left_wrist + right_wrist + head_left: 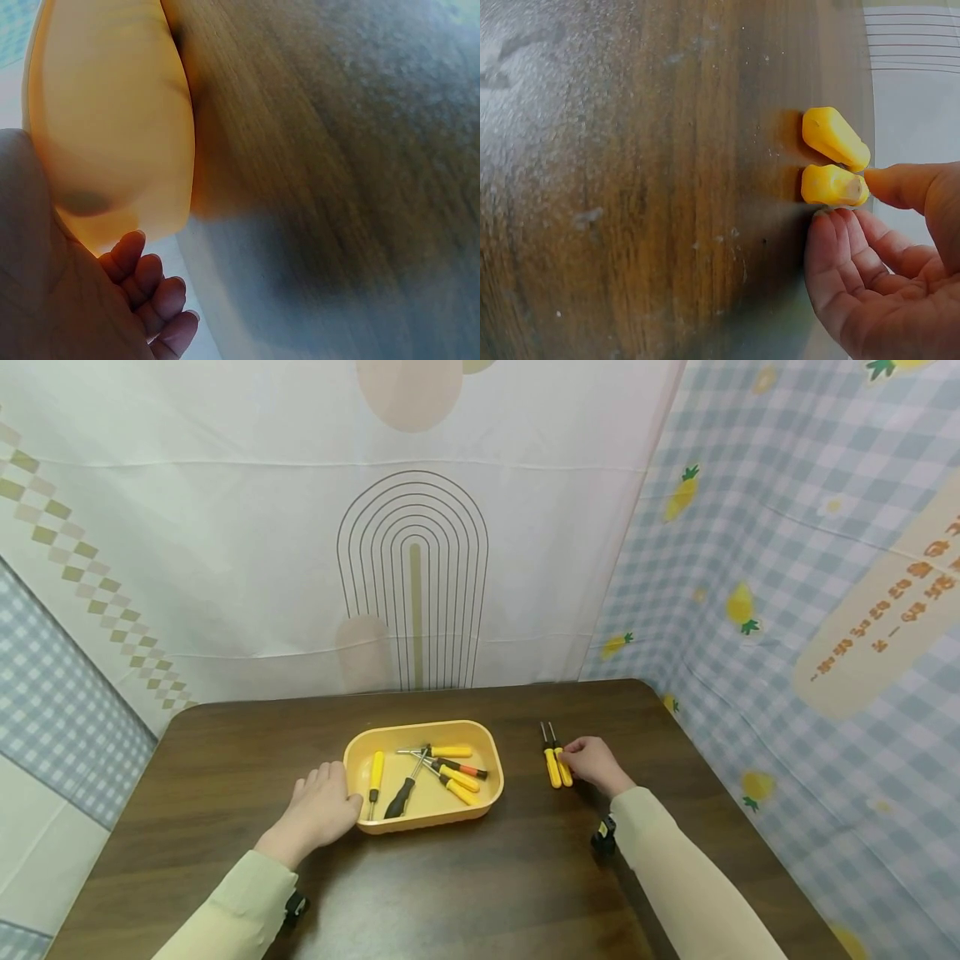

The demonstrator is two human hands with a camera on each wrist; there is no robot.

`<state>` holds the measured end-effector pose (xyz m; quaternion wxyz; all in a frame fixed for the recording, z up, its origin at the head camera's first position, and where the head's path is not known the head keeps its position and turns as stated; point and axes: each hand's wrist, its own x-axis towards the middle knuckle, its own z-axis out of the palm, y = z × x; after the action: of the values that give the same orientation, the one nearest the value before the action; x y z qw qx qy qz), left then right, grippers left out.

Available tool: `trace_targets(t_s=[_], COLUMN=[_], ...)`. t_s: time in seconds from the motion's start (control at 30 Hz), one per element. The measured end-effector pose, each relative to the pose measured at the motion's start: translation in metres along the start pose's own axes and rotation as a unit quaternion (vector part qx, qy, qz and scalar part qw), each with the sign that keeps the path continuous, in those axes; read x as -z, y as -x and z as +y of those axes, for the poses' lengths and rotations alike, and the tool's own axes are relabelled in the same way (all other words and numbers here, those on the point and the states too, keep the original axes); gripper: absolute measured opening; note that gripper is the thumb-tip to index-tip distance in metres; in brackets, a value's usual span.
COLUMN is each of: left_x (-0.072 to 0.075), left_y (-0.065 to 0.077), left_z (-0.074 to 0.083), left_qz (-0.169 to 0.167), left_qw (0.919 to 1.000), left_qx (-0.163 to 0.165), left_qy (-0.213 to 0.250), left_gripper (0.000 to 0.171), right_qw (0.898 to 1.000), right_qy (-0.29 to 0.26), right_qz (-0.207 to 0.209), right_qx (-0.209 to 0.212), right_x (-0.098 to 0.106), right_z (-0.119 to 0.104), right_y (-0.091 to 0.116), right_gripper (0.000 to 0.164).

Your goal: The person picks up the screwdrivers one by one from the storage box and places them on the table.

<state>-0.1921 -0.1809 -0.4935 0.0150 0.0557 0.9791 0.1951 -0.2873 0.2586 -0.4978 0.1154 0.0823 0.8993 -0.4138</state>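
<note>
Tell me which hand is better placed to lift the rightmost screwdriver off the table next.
Likely the right hand: its fingertips are at the yellow-handled rightmost screwdriver. The left hand is at the left end of the tray, which lies between it and that screwdriver.

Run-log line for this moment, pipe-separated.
left hand: holds left end of yellow tray | right hand: thumb, fingers at handle of right table screwdriver | left table screwdriver: alongside | tray: assorted screwdrivers inside

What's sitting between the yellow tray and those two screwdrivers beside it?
Nothing: in the head view, only bare brown tabletop lies between the yellow tray and the two screwdrivers.
</note>
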Motion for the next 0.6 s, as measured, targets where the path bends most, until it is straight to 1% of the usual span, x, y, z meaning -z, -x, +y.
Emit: trace_targets(t_s=[0.1, 0.27, 0.4, 0.6], left_x=[0.001, 0.001, 0.001, 0.001], left_y=[0.0, 0.0, 0.0, 0.0], left_z=[0.001, 0.001, 0.0, 0.001], left_qz=[-0.003, -0.003, -0.002, -0.005], left_qw=[1.0, 1.0, 1.0, 1.0], left_qx=[0.003, 0.001, 0.0, 0.002], left_qy=[0.001, 0.001, 0.0, 0.002], left_gripper=[0.032, 0.031, 0.031, 0.032], right_qw=[1.0, 0.997, 0.996, 0.994], right_qy=[0.014, 0.048, 0.044, 0.034], right_qz=[0.01, 0.035, 0.042, 0.032], right_qx=[0.014, 0.045, 0.063, 0.095], right_x=[0.002, 0.007, 0.006, -0.004], right_z=[-0.002, -0.008, -0.018, -0.04], right_y=[0.002, 0.005, 0.006, 0.013], right_gripper=[0.029, 0.039, 0.045, 0.051])
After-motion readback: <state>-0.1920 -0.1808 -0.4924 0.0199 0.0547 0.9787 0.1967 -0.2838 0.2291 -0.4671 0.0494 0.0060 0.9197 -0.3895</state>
